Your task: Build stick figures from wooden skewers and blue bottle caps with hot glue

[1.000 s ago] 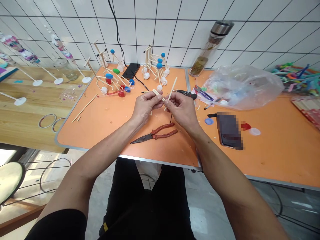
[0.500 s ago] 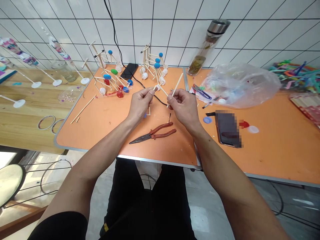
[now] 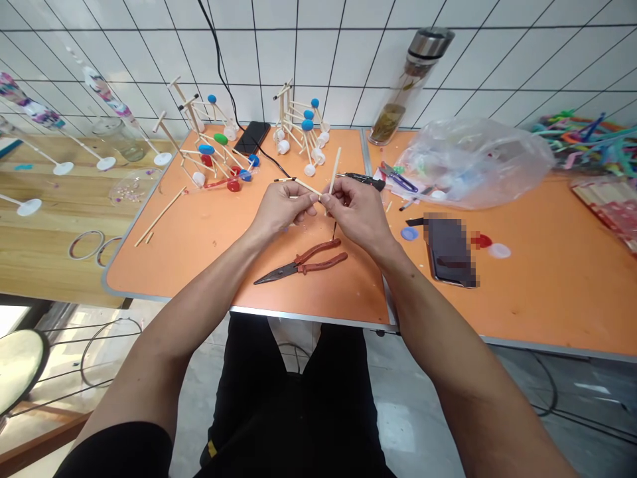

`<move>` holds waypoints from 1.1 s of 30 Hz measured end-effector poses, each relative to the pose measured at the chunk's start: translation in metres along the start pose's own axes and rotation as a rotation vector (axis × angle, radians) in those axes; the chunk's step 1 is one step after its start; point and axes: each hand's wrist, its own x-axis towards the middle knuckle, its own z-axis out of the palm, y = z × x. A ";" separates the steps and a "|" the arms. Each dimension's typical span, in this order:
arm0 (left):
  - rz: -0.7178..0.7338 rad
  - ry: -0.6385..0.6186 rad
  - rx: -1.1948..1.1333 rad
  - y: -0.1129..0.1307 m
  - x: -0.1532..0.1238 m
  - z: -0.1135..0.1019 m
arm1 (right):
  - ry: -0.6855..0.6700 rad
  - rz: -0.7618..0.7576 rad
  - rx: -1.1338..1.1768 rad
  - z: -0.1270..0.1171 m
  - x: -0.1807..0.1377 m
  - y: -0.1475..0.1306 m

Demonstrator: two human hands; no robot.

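Observation:
My left hand [image 3: 280,210] and my right hand [image 3: 355,211] meet above the orange table [image 3: 199,232], fingertips touching. Both are closed in a pinch on thin wooden sticks. The left hand holds a short stick [image 3: 304,186] that lies almost level. A longer stick [image 3: 335,171] rises upright from my right hand's fingers. Red-handled pliers [image 3: 301,261] lie on the table just below both hands.
Stick-and-bottle-cap models [image 3: 219,156] stand at the back, beside a black phone [image 3: 252,137] on a cable. A clear plastic bag [image 3: 472,162], a glass bottle [image 3: 405,89], another phone [image 3: 450,249], loose caps [image 3: 409,233] and scissors [image 3: 393,176] lie to the right. A wooden bench [image 3: 44,226] is on the left.
The hands drew a little apart half a second ago, then came together again. The long stick in my right hand now stands more upright.

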 end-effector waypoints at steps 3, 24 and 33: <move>-0.011 -0.007 -0.076 -0.001 0.002 0.000 | -0.026 0.020 0.010 -0.001 0.000 -0.001; 0.073 0.040 -0.104 -0.005 -0.001 0.009 | -0.121 0.140 0.234 0.001 -0.001 -0.004; -0.007 0.057 -0.178 -0.005 -0.002 0.011 | -0.086 0.113 0.166 0.001 -0.001 0.002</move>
